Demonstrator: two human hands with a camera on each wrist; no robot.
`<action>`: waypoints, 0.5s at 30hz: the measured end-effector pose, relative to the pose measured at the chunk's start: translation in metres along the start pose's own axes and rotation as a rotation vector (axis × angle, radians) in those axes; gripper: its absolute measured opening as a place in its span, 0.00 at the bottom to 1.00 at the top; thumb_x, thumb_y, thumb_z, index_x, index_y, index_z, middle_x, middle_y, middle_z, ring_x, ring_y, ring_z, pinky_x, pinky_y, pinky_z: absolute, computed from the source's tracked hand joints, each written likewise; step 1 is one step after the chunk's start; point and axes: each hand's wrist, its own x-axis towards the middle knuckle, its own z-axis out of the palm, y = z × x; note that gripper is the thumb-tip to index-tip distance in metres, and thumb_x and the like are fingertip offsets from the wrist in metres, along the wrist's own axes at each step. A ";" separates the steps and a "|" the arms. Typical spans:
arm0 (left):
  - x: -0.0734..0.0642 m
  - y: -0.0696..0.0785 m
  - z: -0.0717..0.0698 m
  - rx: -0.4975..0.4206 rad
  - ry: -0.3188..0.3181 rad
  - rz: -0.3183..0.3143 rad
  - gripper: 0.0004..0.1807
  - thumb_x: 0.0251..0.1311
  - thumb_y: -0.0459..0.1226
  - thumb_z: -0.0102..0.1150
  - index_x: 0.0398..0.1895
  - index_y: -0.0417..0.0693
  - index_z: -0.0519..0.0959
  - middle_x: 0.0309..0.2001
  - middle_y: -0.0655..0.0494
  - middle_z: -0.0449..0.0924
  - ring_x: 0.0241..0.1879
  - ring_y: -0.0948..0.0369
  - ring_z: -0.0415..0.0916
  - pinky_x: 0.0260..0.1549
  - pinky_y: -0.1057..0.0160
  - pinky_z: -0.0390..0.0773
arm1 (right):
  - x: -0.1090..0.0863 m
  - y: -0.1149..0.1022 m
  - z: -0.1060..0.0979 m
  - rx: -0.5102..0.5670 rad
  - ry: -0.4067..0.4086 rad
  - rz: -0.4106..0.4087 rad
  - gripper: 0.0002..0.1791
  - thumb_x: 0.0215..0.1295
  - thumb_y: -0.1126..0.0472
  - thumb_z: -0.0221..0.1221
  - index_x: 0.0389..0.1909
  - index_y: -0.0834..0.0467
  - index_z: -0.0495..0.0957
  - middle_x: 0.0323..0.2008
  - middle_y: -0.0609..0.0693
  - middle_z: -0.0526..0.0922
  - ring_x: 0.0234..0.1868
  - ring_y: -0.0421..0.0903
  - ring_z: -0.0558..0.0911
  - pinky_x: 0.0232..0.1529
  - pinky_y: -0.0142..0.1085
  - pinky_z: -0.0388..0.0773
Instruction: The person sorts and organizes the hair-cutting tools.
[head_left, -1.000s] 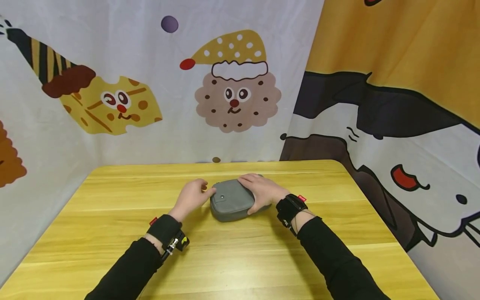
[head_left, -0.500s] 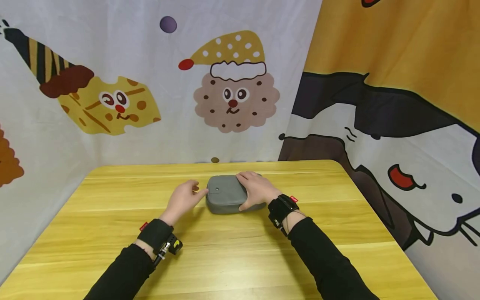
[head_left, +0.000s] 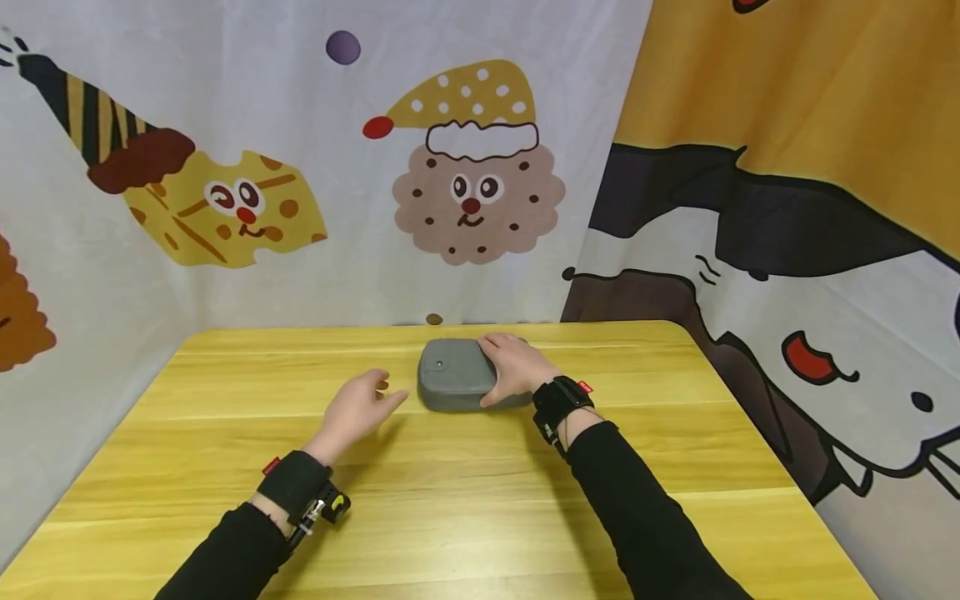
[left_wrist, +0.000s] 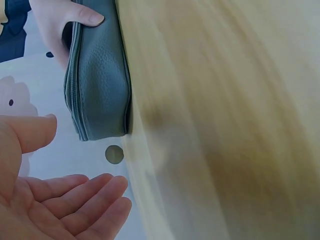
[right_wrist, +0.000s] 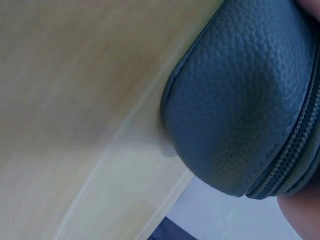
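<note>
A grey zippered pouch [head_left: 453,379] with pebbled, leather-like sides and a small stud on top lies flat near the table's far edge. My right hand [head_left: 516,367] grips its right part, thumb on the near side and fingers over the far side. In the left wrist view the right thumb presses the side of the pouch [left_wrist: 102,75] below the zipper. My left hand [head_left: 360,406] hovers to the left of the pouch, apart from it, fingers loosely bent and holding nothing; its palm faces the pouch. The right wrist view shows the pouch's rounded end [right_wrist: 235,110] and zipper close up.
The wooden table [head_left: 450,517] spreads beneath both arms. Behind its far edge hangs a white curtain [head_left: 300,292] with cartoon prints, and at the right another printed curtain [head_left: 750,83]. Each wrist wears a black camera strap [head_left: 296,483].
The pouch has slid away toward the far edge under my right hand and turned a little straighter. My left hand has drawn back to the left, off the pouch's left end.
</note>
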 end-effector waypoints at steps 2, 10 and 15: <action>-0.003 -0.003 -0.001 0.009 0.002 -0.004 0.32 0.68 0.44 0.59 0.64 0.26 0.68 0.53 0.31 0.77 0.50 0.40 0.78 0.49 0.45 0.78 | 0.002 0.001 -0.001 -0.001 -0.006 0.005 0.63 0.46 0.35 0.73 0.77 0.60 0.54 0.74 0.57 0.58 0.74 0.55 0.57 0.72 0.46 0.56; -0.017 -0.007 -0.009 0.192 0.063 0.030 0.33 0.66 0.45 0.62 0.62 0.24 0.69 0.53 0.29 0.77 0.50 0.37 0.77 0.48 0.41 0.77 | -0.003 0.002 0.000 -0.021 0.023 -0.002 0.64 0.47 0.35 0.73 0.76 0.63 0.53 0.75 0.60 0.56 0.75 0.57 0.55 0.74 0.48 0.51; -0.026 -0.008 -0.018 0.262 0.133 0.060 0.33 0.64 0.44 0.64 0.62 0.25 0.70 0.54 0.28 0.76 0.51 0.36 0.76 0.47 0.40 0.77 | -0.020 0.003 -0.003 -0.010 0.071 -0.046 0.62 0.52 0.35 0.70 0.76 0.66 0.52 0.75 0.64 0.53 0.75 0.59 0.52 0.74 0.52 0.47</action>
